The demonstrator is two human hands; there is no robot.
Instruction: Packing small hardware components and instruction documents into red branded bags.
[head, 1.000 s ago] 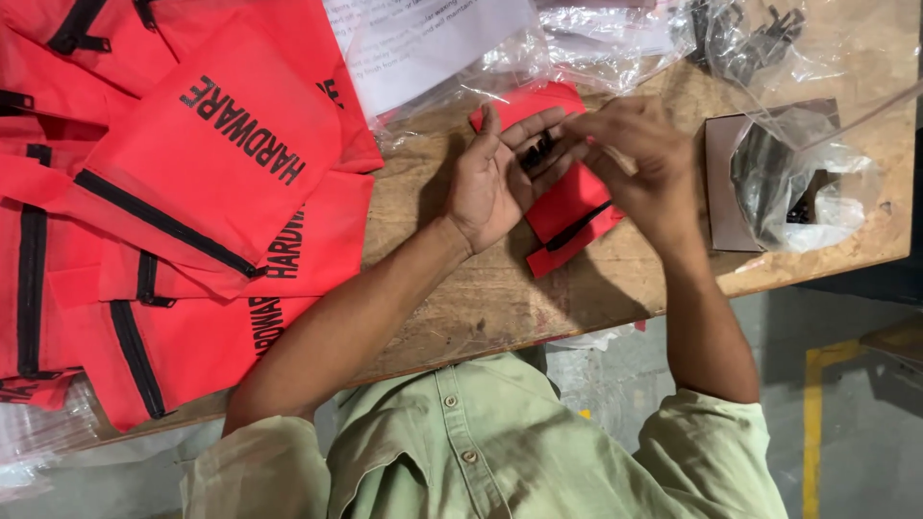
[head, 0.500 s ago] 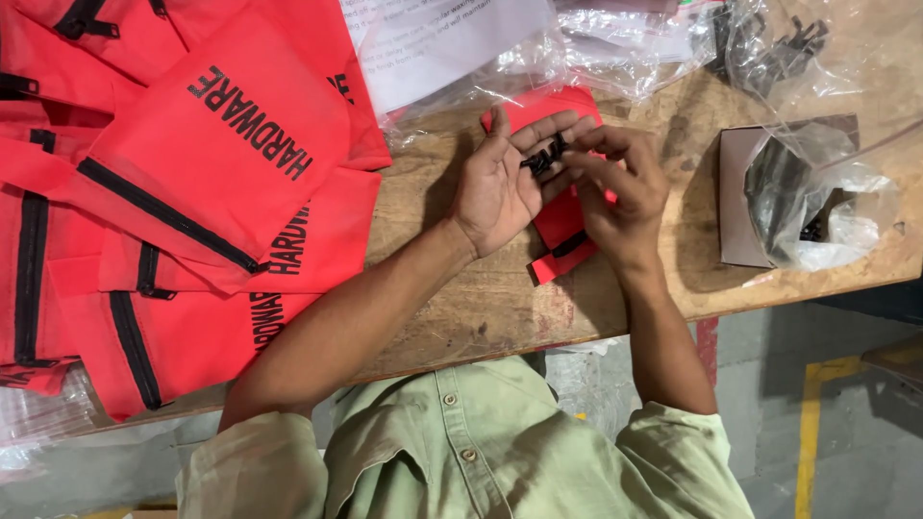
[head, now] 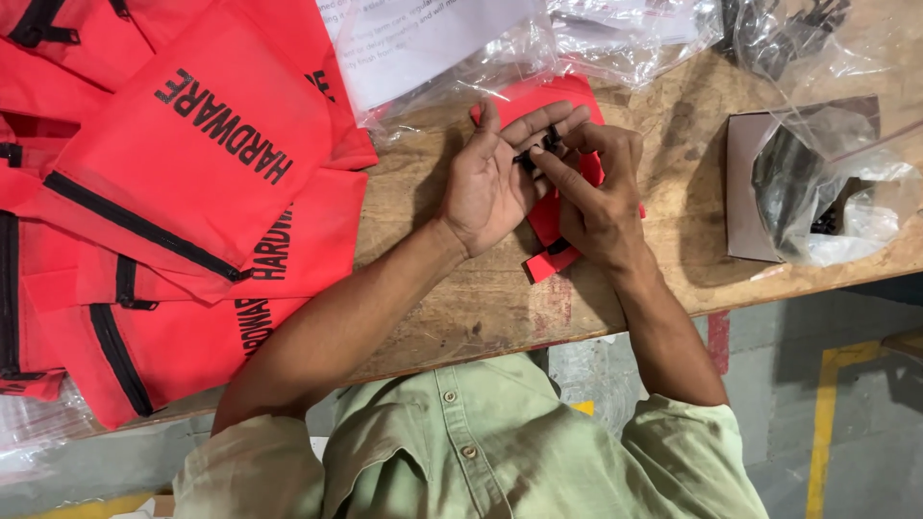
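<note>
Right now the small black clip [head: 538, 151] is pinched between the fingertips of the left hand [head: 495, 187] and right hand [head: 596, 197], its long axis slanting up-right, above a red pouch [head: 553, 216] lying lengthwise across the wooden counter [head: 461, 298].

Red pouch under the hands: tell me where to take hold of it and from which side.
Take the red pouch by its free corner nearest the bench edge, coming from the person's side; the left hand and right hand cover the rest.
</note>
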